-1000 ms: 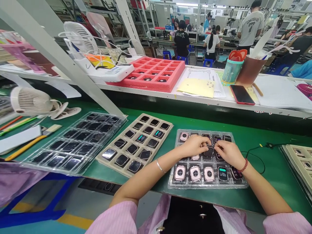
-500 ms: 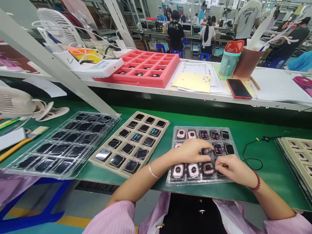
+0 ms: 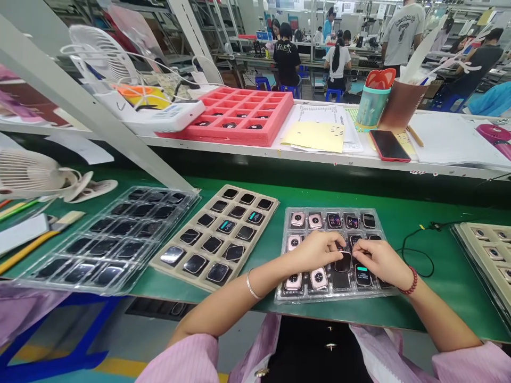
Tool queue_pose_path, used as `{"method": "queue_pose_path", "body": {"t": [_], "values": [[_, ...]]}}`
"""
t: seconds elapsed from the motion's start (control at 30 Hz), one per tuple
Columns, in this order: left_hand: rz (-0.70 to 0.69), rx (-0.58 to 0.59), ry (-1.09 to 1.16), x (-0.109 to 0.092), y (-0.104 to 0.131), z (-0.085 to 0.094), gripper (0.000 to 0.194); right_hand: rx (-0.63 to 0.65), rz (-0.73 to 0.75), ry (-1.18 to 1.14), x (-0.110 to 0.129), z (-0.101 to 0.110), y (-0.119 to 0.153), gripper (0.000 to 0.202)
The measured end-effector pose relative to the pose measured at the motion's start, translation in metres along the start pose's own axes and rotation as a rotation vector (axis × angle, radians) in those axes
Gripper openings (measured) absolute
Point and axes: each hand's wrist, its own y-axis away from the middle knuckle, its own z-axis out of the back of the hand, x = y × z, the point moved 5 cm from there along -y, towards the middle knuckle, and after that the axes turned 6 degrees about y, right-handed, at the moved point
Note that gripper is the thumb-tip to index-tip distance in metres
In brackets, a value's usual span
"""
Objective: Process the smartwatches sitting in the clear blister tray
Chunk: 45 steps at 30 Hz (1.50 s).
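A clear plastic tray (image 3: 282, 287) of smartwatch cases lies in front of me. Between my hands, just above the tray, is a smartwatch (image 3: 343, 261) without a strap, its dark screen facing up. My left hand (image 3: 319, 251) pinches it from the left. The fingers of my right hand (image 3: 379, 260) are curled in at its right edge, partly hiding the contact. Below it shows a bare dark slot (image 3: 341, 281). Beside that sits a watch with a lit green-banner screen (image 3: 363, 274). Pink watch cases (image 3: 318, 278) lie back-up on the left side.
Left of the tray stand a beige tray of watches (image 3: 243, 259) and a stacked clear tray (image 3: 120, 287). More beige trays (image 3: 475, 260) are at the right, near a black cable (image 3: 415, 271). A shelf with a red foam tray (image 3: 275, 127) and phone (image 3: 389, 145) runs behind; co-workers sit beyond.
The pink-edged watch from the front row has been lifted out and turned screen-up. My right hand has moved up beside it, uncovering the lit watch. The view has shifted slightly.
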Motion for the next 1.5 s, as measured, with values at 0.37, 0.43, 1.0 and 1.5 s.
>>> {"method": "queue_pose_path", "body": {"t": [0.37,0.43,1.0,1.5], "values": [[-0.280,0.098,-0.767,-0.023,0.017,-0.018,0.020,-0.095,0.089,0.305,0.013,-0.005,-0.081,0.009],[-0.282,-0.091,-0.676,-0.022,0.017,0.005,0.018,-0.018,0.085,0.335,0.017,-0.010,-0.095,0.009],[-0.107,-0.255,-0.487,0.024,0.008,0.080,0.061,-0.028,0.078,0.113,0.017,-0.005,-0.118,0.017],[-0.009,-0.321,-0.370,0.027,-0.004,0.086,0.027,-0.151,-0.011,0.283,-0.001,-0.011,-0.121,0.013]]}}
